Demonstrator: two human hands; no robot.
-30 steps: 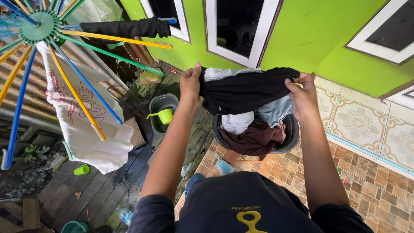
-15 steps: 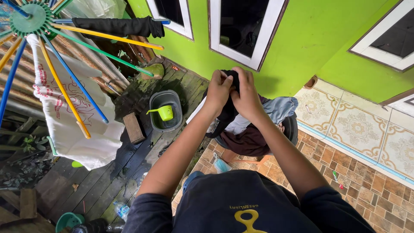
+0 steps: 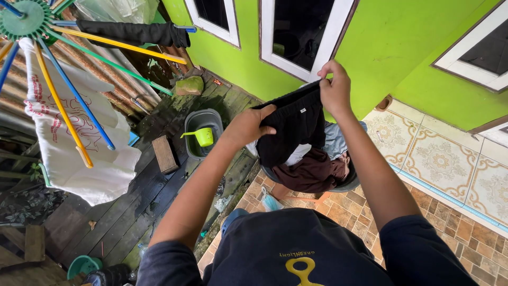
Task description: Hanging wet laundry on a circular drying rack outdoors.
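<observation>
1. The left hand [image 3: 247,126] is pinching the near-left corner of a black garment [image 3: 290,127], with its fingers folded over the cloth.
2. The right hand [image 3: 334,87] is pinching the top edge of the same black garment, a bit farther away, and its fingers are pressed together on the cloth.
3. The black garment is hanging down between the two hands, right above a dark tub [image 3: 346,182] (the tub is mostly hidden).
4. In the tub, a dark brown cloth [image 3: 312,173] is lying in a heap, and a pale blue cloth [image 3: 334,140] is peeking out behind it.
5. The tub is sitting on the brick floor [image 3: 455,233], near the green wall [image 3: 402,42].
6. To the left, a grey basin [image 3: 197,123] is sitting on the wet wooden planks [image 3: 132,206], and a green scoop [image 3: 200,136] is resting in it.
7. A small wooden block [image 3: 163,154] is lying just left of the basin.
8. Far left, a round drying rack [image 3: 24,20] is spreading out yellow, blue and green rods.
9. A white cloth [image 3: 74,153] is hanging from the rack, and a black cloth [image 3: 132,33] is hanging over a far rod.
</observation>
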